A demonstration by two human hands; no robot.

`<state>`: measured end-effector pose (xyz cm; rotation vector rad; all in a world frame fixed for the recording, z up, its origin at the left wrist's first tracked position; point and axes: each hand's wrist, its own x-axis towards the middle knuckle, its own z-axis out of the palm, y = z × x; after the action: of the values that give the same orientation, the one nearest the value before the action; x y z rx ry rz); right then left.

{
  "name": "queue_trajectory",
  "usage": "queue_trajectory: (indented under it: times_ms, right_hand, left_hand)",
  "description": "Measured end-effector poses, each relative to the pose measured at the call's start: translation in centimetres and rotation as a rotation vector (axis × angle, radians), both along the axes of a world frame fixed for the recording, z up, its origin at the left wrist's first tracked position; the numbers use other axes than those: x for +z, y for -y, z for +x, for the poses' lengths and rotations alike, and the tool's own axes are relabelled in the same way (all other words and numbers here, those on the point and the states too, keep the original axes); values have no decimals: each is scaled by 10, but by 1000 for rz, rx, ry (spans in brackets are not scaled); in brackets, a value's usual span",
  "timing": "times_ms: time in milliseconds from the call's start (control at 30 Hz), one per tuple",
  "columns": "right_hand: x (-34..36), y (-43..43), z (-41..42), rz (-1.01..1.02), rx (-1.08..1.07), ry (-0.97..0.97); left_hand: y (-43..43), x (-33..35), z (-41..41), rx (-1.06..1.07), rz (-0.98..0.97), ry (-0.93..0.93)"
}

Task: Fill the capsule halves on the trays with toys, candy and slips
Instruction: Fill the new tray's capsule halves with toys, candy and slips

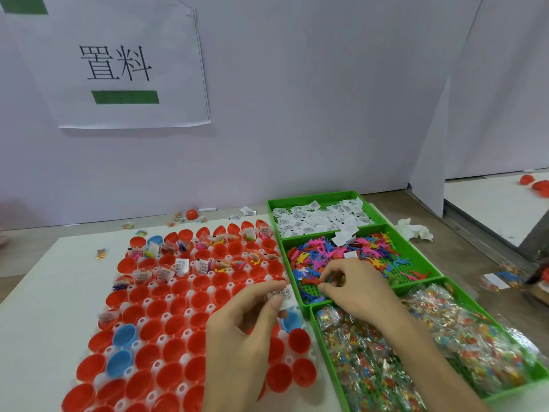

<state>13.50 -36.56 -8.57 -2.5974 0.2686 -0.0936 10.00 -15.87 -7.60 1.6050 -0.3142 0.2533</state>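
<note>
one slip (281,293) pinched in left grip (246,322); right grip (353,289) among toys (326,248).

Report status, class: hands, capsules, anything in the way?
Left hand pinches a slip. Right hand in toy bin, grip unclear. Far capsule halves filled, near ones empty. Nothing blocking.
</note>
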Motion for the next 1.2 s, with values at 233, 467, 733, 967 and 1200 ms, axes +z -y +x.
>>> queue_trajectory:
  times_ms: [233, 467, 733, 967, 1200]
  right_hand:
    - [6, 0, -3, 113, -3, 204]
    - [32, -8, -18, 770, 213, 166]
    - [34, -47, -28, 921, 373, 227]
    - [32, -56, -30, 911, 309, 313]
    - [31, -55, -29, 870, 312, 333]
  left_hand:
    - [-2, -1, 2, -12, -24, -7]
    - [-4, -1, 7, -39, -39, -38]
    - [-9, 2, 8, -20, 35, 43]
    - [-12, 2, 6, -76, 66, 67]
    - [-9, 4, 3, -106, 52, 18]
